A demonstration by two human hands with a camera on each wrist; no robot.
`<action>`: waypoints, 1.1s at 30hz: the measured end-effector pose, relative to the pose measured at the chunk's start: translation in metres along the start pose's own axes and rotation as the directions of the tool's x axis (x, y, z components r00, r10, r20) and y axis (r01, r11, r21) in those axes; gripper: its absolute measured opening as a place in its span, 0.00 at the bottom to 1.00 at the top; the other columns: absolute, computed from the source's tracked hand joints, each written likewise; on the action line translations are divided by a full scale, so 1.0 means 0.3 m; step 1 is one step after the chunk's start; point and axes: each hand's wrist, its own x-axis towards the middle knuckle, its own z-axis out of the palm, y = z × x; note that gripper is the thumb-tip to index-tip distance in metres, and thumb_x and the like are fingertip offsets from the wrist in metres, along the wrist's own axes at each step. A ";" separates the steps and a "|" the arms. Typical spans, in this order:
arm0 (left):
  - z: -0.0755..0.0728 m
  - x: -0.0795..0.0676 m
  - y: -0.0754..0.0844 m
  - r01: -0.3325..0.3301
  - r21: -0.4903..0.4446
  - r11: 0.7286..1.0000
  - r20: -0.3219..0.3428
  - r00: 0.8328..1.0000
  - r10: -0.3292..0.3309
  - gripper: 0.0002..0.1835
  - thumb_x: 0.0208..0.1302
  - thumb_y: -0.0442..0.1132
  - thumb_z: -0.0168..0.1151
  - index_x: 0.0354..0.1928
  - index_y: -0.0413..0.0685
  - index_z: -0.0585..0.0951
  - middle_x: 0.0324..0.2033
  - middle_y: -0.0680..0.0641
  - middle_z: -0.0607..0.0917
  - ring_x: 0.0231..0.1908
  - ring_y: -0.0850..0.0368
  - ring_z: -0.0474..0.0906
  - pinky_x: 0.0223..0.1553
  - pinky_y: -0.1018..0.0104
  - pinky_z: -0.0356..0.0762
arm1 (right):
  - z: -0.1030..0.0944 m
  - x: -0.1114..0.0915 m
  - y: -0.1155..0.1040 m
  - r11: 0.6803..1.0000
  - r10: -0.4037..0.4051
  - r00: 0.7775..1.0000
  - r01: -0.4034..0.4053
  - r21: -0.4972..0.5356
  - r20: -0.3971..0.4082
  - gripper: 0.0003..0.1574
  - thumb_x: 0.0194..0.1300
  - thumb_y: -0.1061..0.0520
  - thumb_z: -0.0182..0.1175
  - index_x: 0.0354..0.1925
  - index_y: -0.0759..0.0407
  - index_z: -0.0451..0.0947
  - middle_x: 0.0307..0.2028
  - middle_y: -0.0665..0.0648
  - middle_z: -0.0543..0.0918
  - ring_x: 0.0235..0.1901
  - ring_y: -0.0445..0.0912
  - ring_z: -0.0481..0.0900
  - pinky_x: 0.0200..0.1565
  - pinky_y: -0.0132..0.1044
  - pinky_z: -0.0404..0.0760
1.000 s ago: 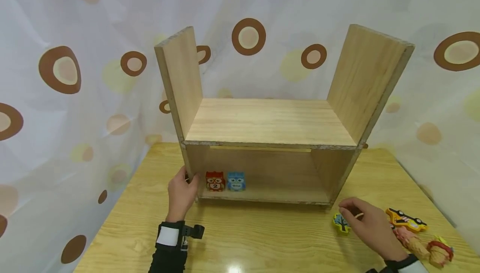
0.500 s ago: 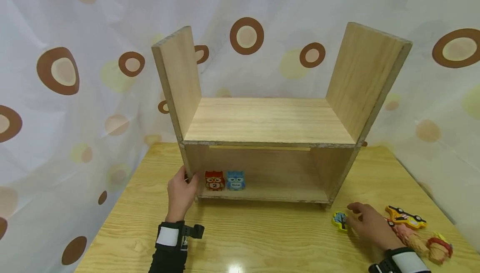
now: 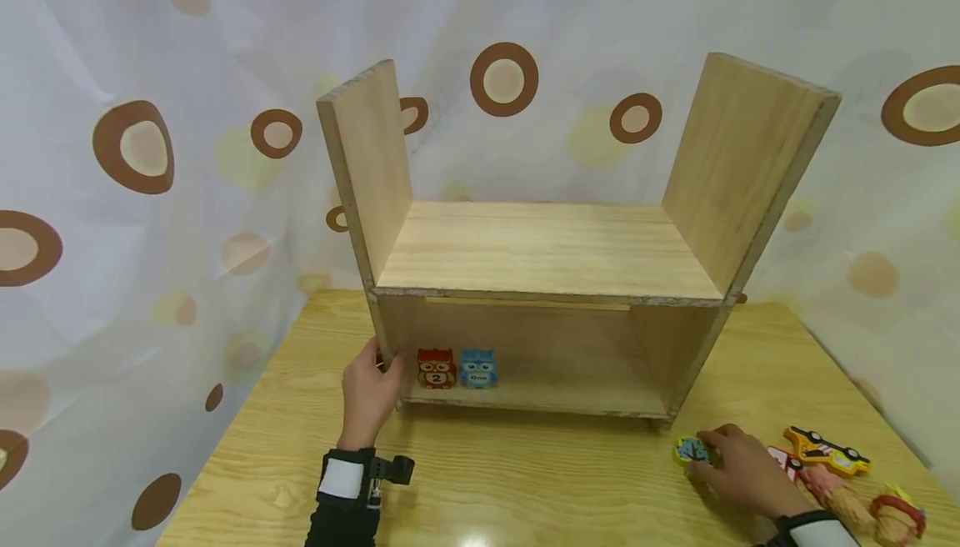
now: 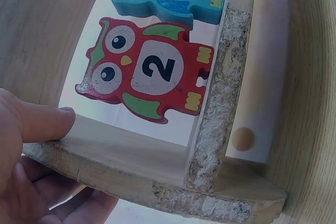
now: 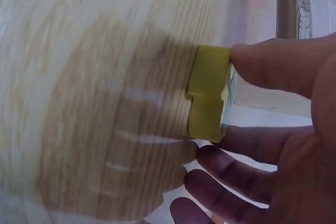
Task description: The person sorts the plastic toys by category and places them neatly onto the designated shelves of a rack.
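Note:
My left hand (image 3: 370, 395) grips the left side panel of a wooden shelf unit (image 3: 555, 247), thumb on the inner face and fingers outside. On the lower shelf stand a red owl block (image 3: 437, 369) marked 2 and a blue owl block (image 3: 478, 369) marked One; the left wrist view shows the red owl (image 4: 149, 72) close to the thumb. At the table's right, my right hand (image 3: 742, 470) pinches a yellow-edged tree-shaped toy (image 3: 689, 450) by its edges. Seen from the right wrist, thumb and index finger touch opposite ends of the toy (image 5: 209, 95), close to the tabletop.
Right of my right hand lie a yellow toy car (image 3: 828, 453), a red-and-white toy (image 3: 784, 461) partly hidden, and two ice-cream-cone-like toys, one pink (image 3: 828, 487) and one with a red band (image 3: 897, 515). Behind the table (image 3: 525, 480) hangs a spotted sheet (image 3: 555, 13).
My right hand has come down beside the tree-shaped toy and now pinches it; the toy has turned slightly. My left hand keeps its hold on the shelf panel. The head view has shifted a little.

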 end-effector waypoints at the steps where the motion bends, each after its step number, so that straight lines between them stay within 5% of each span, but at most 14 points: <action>1: 0.001 -0.001 0.000 0.000 -0.002 1.000 -0.003 1.000 0.000 0.19 0.64 0.40 0.61 0.54 0.37 0.76 0.47 0.32 0.83 0.45 0.39 0.82 0.42 0.45 0.82 | 0.001 -0.003 0.000 1.000 -0.003 1.000 0.003 0.000 -0.007 0.36 0.58 0.44 0.64 0.52 0.73 0.75 0.43 0.69 0.78 0.40 0.62 0.78 0.40 0.57 0.77; 8: 0.004 0.002 -0.005 0.004 0.011 1.000 -0.002 1.000 -0.004 0.19 0.63 0.40 0.61 0.54 0.37 0.76 0.48 0.32 0.83 0.45 0.40 0.82 0.42 0.45 0.83 | 0.014 -0.015 -0.018 0.984 0.049 0.999 -0.047 0.170 -0.012 0.37 0.53 0.49 0.69 0.51 0.70 0.67 0.41 0.64 0.81 0.37 0.52 0.80 0.35 0.47 0.79; 16: -0.002 -0.001 -0.001 -0.015 0.018 1.000 -0.009 1.000 0.015 0.19 0.63 0.41 0.61 0.53 0.37 0.77 0.47 0.32 0.84 0.44 0.39 0.83 0.41 0.45 0.83 | 0.012 -0.019 -0.083 0.970 0.035 0.999 -0.037 0.240 0.012 0.28 0.55 0.56 0.67 0.49 0.61 0.64 0.41 0.67 0.82 0.37 0.53 0.82 0.33 0.47 0.81; 23: 0.003 -0.002 0.000 -0.008 0.008 1.000 -0.005 1.000 0.008 0.20 0.63 0.40 0.62 0.54 0.37 0.76 0.48 0.32 0.83 0.44 0.39 0.83 0.41 0.45 0.83 | -0.011 -0.038 -0.202 0.929 -0.114 0.993 0.116 0.350 -0.025 0.23 0.57 0.56 0.66 0.45 0.58 0.65 0.45 0.65 0.83 0.43 0.57 0.83 0.33 0.41 0.82; 29: 0.004 -0.005 -0.001 -0.018 0.015 1.000 -0.012 1.000 0.018 0.19 0.63 0.40 0.62 0.52 0.37 0.77 0.47 0.32 0.84 0.43 0.40 0.83 0.41 0.45 0.83 | -0.038 -0.028 -0.315 0.901 -0.218 0.971 0.239 0.361 -0.098 0.19 0.60 0.55 0.65 0.43 0.55 0.65 0.36 0.53 0.83 0.31 0.38 0.78 0.27 0.32 0.78; 33: -0.001 -0.004 0.004 -0.026 0.016 1.000 -0.016 1.000 0.026 0.19 0.63 0.40 0.62 0.52 0.37 0.77 0.46 0.32 0.84 0.43 0.39 0.83 0.40 0.45 0.83 | -0.049 -0.007 -0.371 0.898 -0.217 0.964 0.258 0.356 -0.152 0.19 0.60 0.58 0.64 0.45 0.54 0.67 0.36 0.52 0.84 0.30 0.36 0.77 0.29 0.32 0.79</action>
